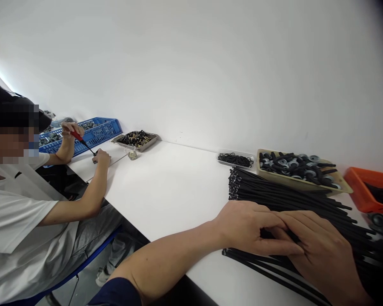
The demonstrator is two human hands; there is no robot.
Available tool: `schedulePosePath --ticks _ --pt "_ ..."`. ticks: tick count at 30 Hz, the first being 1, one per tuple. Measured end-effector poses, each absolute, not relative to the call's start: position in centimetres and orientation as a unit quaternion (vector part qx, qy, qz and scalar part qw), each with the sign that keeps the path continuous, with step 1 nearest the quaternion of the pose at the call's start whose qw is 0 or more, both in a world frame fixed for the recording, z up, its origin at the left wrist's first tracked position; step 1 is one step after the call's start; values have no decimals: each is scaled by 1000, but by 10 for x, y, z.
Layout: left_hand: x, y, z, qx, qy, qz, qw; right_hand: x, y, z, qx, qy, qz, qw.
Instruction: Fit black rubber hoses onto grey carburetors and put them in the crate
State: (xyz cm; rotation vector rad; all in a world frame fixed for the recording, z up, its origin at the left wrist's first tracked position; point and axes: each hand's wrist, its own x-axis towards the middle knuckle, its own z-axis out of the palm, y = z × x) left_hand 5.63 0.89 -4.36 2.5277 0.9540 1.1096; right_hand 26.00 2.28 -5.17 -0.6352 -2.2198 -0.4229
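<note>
My left hand [247, 227] and my right hand [324, 250] meet at the right of the white table, the fingers of one overlapping those of the other. Both are closed, and whatever they may hold is hidden by the fingers. Under and behind them lies a wide bundle of long black rods [274, 187]. The rods' left ends carry shiny metal-like tips. Several more rods [258, 267] stick out below my left hand toward the table's front edge.
Behind the rods stand a clear tray of black rings [236, 160], a cream bin [306, 182] of black and silver parts, and an orange bin [357, 187]. At left, a co-worker [79, 210] uses a red-handled screwdriver [77, 136] near a blue crate [97, 138] and a parts tray [150, 143].
</note>
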Motion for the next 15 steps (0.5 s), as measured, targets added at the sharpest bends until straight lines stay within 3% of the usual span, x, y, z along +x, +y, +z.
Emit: schedulePosePath --ticks 15 --pt "58 9 -48 855 333 383 106 258 21 -46 -248 -871 -167 390"
